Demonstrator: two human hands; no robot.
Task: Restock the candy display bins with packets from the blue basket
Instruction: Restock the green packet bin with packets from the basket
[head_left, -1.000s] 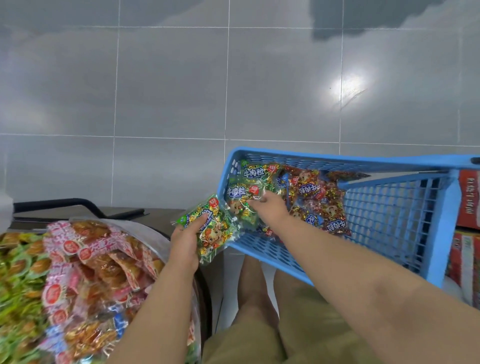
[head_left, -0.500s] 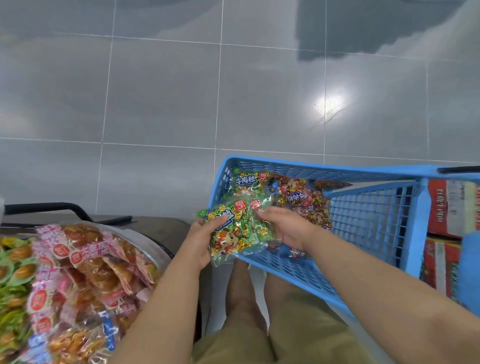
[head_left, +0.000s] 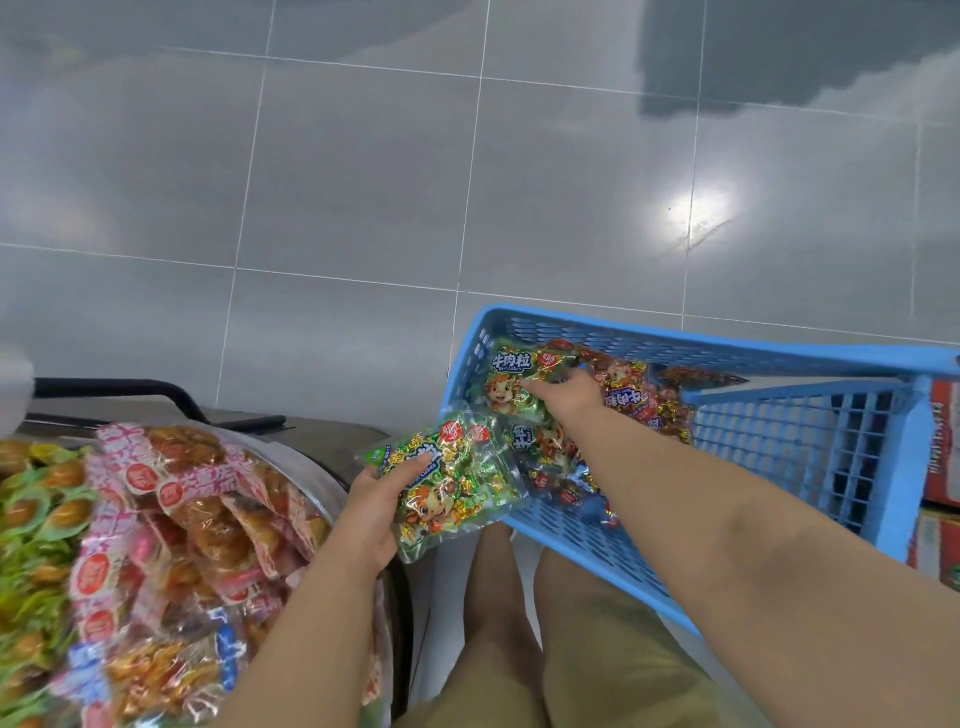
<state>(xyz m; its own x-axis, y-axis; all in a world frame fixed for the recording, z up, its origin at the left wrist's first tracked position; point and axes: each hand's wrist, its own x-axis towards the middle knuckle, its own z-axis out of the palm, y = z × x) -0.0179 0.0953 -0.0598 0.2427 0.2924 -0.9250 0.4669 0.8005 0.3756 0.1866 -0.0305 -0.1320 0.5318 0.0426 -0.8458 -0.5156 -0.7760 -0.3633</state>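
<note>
Gripping a green packet (head_left: 451, 493) printed "Beef Cubes", the left hand (head_left: 370, 514) holds it just beside the blue basket (head_left: 737, 353); the right hand (head_left: 563, 397) closes on another green "牛肉粒" packet (head_left: 511, 387) inside the basket.

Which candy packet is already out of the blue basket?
The green packet held in the left hand, just outside the basket's near corner. All the other packets lie inside it, where the right hand is reaching.

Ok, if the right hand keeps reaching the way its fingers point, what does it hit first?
The right hand points up-left into the blue basket; its fingertips look already at the green packet, with the basket's far corner wall behind. Contact is hard to confirm.
</note>
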